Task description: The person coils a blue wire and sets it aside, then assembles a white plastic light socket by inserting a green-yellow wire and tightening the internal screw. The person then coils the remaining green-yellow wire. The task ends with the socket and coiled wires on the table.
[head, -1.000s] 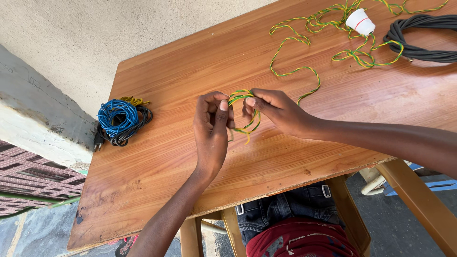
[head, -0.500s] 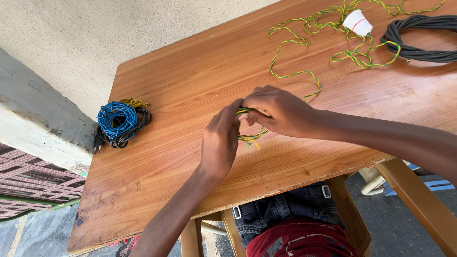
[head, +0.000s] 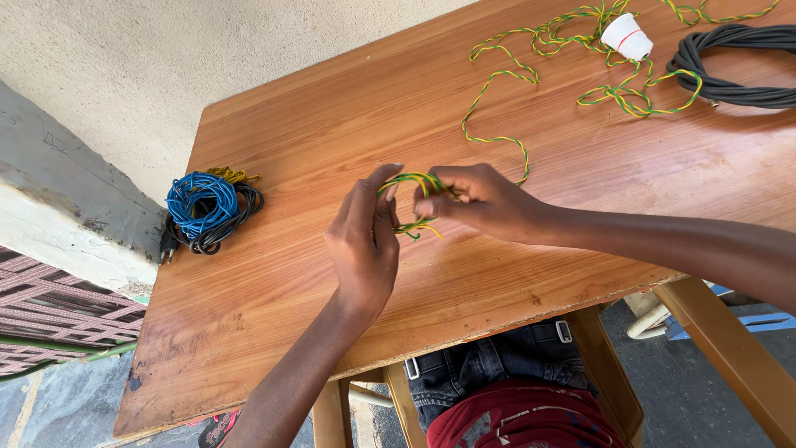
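Wooden table [head: 274, 315], one, warm brown, taken here as the landmark for all entries. Nearest the wearer, below the table's front edge: dark jeans and a red garment [head: 514, 419], partly seen between the table legs. Over the middle of the table, near its front edge: left hand [head: 365, 241], fingers extended upward and close together, with a small coil of green-and-yellow twisted wire [head: 410, 203] looped around the fingertips; the hand serves as a former more than a clamp. Just beside it, right hand [head: 481, 199], fingers closed in a pinch on the same wire at the coil's top. Coil status, by judgement: only a few turns gathered, so the winding looks early. Remaining: a long loose run of the same wire trails from the hands toward the far right of the table, lying in unsorted wavy loops [head: 580, 50]; most of the length appears uncoiled. Among those loops at the table's far side: a white lamp holder [head: 626, 35] with a red band. At the far right corner: a black cable coil [head: 730, 62], already bundled. At the table's left edge: a blue wire coil [head: 199, 203] resting on a black corded bundle, both finished coils.
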